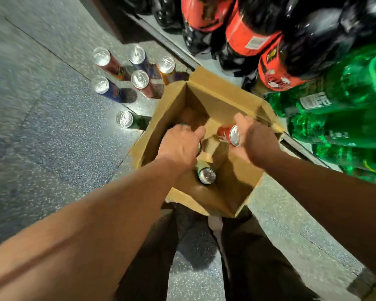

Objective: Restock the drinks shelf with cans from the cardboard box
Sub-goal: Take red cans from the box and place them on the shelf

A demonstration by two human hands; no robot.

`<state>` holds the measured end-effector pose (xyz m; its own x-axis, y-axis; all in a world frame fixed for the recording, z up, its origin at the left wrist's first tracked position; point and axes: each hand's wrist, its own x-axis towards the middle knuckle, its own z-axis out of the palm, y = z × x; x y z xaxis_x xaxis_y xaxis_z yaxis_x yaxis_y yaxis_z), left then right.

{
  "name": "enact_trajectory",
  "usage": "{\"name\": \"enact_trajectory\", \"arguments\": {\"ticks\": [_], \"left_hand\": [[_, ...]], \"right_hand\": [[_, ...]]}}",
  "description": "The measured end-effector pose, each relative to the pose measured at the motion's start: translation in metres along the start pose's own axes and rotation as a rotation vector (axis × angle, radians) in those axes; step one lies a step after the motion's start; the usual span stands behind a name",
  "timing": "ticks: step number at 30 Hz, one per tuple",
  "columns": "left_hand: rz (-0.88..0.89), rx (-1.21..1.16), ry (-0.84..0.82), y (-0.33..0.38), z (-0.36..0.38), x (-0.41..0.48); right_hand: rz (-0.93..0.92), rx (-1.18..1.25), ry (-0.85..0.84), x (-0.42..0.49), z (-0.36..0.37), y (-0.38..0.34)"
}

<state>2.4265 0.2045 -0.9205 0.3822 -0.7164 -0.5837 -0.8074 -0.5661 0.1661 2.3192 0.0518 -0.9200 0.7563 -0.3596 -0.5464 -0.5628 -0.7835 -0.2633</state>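
In the open brown cardboard box (221, 98), the right hand (255, 137) grips a red aluminium can (229, 134) lying sideways near the shelf-side wall; the left hand (179, 146) closes over a half-hidden can.

tan cardboard box (224, 98), red can (225, 132), speckled grey floor (52, 137)

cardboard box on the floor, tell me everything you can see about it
The plain brown corrugated cardboard box stands upright on the speckled grey floor, beside the low drinks shelf. Its top flaps are folded open and look worn. Both hands reach inside: the left hand covers a can, the right hand grips a red can. A green can stands inside near the front.
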Motion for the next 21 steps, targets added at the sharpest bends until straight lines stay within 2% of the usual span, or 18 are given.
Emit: {"name": "enact_trajectory", "arguments": {"ticks": [4, 9, 11, 16, 21], "left_hand": [[0.076, -0.05, 0.059, -0.009, -0.064, -0.032], [0.096, -0.269, 0.174, -0.007, -0.136, -0.071], [0.101, -0.309, 0.209, -0.002, -0.163, -0.087], [0.144, -0.3, 0.343, 0.014, -0.232, -0.128], [0.118, -0.405, 0.476, 0.036, -0.305, -0.174]], "right_hand": [[0.035, 0.116, 0.131, -0.028, -0.045, -0.019], [0.283, 0.36, 0.261, -0.063, -0.103, -0.053], [0.273, 0.425, 0.348, -0.079, -0.129, -0.065], [0.132, 0.441, 0.462, -0.123, -0.2, -0.079], [0.062, 0.521, 0.551, -0.17, -0.279, -0.094]]}}
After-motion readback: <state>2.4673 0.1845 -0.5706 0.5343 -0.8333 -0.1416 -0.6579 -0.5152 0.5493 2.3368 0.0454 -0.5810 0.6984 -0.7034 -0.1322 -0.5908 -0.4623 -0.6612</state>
